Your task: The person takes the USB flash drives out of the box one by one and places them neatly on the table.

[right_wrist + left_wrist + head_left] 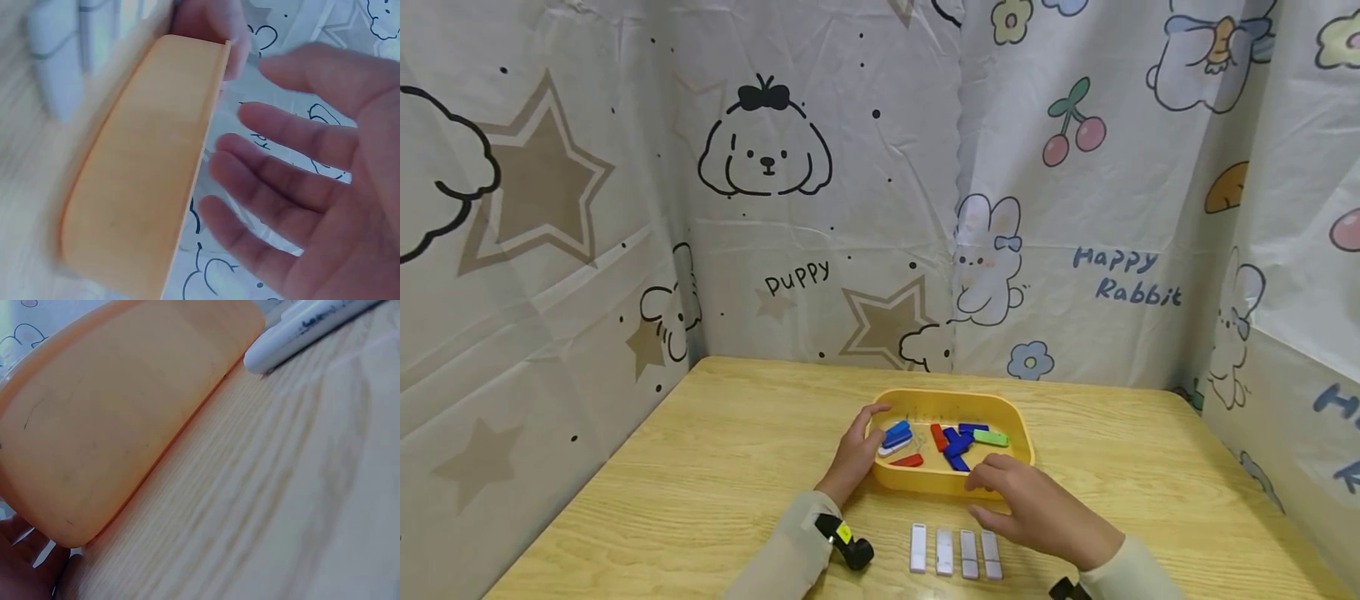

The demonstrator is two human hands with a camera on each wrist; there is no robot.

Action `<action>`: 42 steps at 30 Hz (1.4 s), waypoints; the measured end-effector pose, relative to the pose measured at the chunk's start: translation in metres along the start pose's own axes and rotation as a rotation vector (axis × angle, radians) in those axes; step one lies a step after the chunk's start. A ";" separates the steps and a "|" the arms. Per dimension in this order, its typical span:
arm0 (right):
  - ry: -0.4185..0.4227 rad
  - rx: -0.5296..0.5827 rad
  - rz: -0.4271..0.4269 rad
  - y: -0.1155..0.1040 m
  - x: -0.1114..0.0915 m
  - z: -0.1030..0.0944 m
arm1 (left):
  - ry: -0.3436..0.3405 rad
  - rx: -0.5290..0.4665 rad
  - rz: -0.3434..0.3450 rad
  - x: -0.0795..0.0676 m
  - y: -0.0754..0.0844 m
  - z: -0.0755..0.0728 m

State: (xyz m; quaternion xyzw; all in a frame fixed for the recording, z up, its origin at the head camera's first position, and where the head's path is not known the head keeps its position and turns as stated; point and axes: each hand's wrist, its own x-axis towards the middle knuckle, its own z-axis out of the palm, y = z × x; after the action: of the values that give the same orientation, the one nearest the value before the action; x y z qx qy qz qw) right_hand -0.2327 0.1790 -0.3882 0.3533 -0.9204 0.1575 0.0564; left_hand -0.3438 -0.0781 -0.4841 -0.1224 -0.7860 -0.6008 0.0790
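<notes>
Our left hand [852, 454] curls round the left end of the yellow rectangular plastic tray [917, 479] on the wooden table [737, 467]; our right hand [1037, 504], fingers loosely parted, holds nothing near the tray's front rim. 4 white oblong pieces [918, 547] lie before it.

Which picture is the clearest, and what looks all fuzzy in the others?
Head view: clearest, with crisp lines on the dog drawing; left wrist view: hazy, and the table looks pale and bluish towards the right; right wrist view: the white pieces are blurry, while the rim of the yellow tray looks sharper.
</notes>
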 end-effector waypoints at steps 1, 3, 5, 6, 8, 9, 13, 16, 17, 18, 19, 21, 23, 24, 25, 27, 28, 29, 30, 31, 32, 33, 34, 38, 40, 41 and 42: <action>0.027 -0.003 -0.014 -0.001 0.003 0.000 | 0.001 0.004 -0.001 0.000 0.001 -0.001; 0.067 0.003 -0.031 -0.002 0.011 0.001 | 0.007 0.009 0.006 -0.001 0.001 -0.001; 0.093 0.002 -0.050 -0.001 0.019 0.003 | 0.014 0.010 0.011 -0.002 0.001 -0.001; 0.103 -0.004 -0.061 0.000 0.024 0.005 | 0.017 0.012 0.016 -0.002 0.001 0.000; 0.113 -0.018 -0.072 0.001 0.032 0.008 | 0.024 0.013 0.024 -0.003 0.000 0.000; 0.117 -0.027 -0.075 0.002 0.037 0.010 | 0.025 0.014 0.027 -0.004 0.000 0.000; 0.115 -0.050 -0.071 0.006 0.052 0.017 | 0.022 0.020 0.033 -0.005 0.001 0.000; 0.106 -0.048 -0.076 0.008 0.064 0.022 | 0.020 0.022 0.035 -0.006 0.002 -0.001; 0.102 -0.043 -0.077 0.009 0.068 0.023 | 0.020 0.022 0.039 -0.005 0.002 -0.002; 0.096 -0.037 -0.076 0.010 0.072 0.025 | 0.021 0.021 0.040 -0.005 0.003 -0.002; 0.093 -0.031 -0.077 0.011 0.076 0.028 | 0.022 0.021 0.039 -0.005 0.003 -0.002; 0.081 -0.014 -0.064 0.012 0.084 0.033 | 0.025 0.019 0.037 -0.005 0.003 -0.002; 0.064 0.007 -0.046 0.013 0.092 0.038 | 0.024 0.020 0.032 -0.005 0.004 -0.002; 0.054 0.017 -0.034 0.013 0.096 0.041 | 0.022 0.017 0.024 -0.005 0.004 -0.002; 0.046 0.028 -0.027 0.014 0.099 0.043 | 0.020 0.016 0.024 -0.005 0.004 -0.002; 0.032 0.041 -0.014 0.014 0.107 0.047 | 0.013 0.014 0.026 -0.004 0.004 -0.002; 0.029 0.041 -0.016 0.015 0.111 0.049 | 0.011 0.016 0.027 -0.004 0.004 -0.002; 0.025 0.043 -0.015 0.016 0.114 0.051 | 0.010 0.014 0.029 -0.004 0.004 -0.002; 0.020 0.046 -0.014 0.016 0.118 0.052 | 0.013 0.015 0.032 -0.004 0.004 -0.002; 0.016 0.048 -0.019 0.016 0.121 0.054 | 0.017 0.018 0.040 -0.003 0.005 -0.002; 0.010 0.051 -0.022 0.017 0.124 0.055 | 0.019 0.024 0.047 -0.003 0.005 -0.002; 0.002 0.054 -0.021 0.017 0.127 0.057 | 0.023 0.029 0.055 -0.003 0.005 -0.002; -0.012 0.058 -0.009 0.017 0.130 0.060 | 0.027 0.033 0.059 -0.003 0.005 -0.002; -0.041 0.068 0.015 0.018 0.138 0.068 | 0.032 0.034 0.074 -0.003 0.004 -0.003; -0.046 0.058 0.029 0.019 0.141 0.072 | 0.032 0.030 0.077 -0.002 0.003 -0.003; -0.042 0.045 0.029 0.020 0.141 0.073 | 0.032 0.028 0.081 -0.002 0.003 -0.003; -0.041 0.034 0.034 0.021 0.142 0.074 | 0.031 0.028 0.082 -0.002 0.003 -0.003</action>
State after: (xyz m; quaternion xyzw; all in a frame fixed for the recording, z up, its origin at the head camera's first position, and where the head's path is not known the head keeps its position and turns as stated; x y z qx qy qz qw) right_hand -0.3515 0.0793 -0.4324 0.3417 -0.9245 0.1666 0.0289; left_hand -0.3413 -0.0806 -0.4807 -0.1439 -0.7875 -0.5877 0.1175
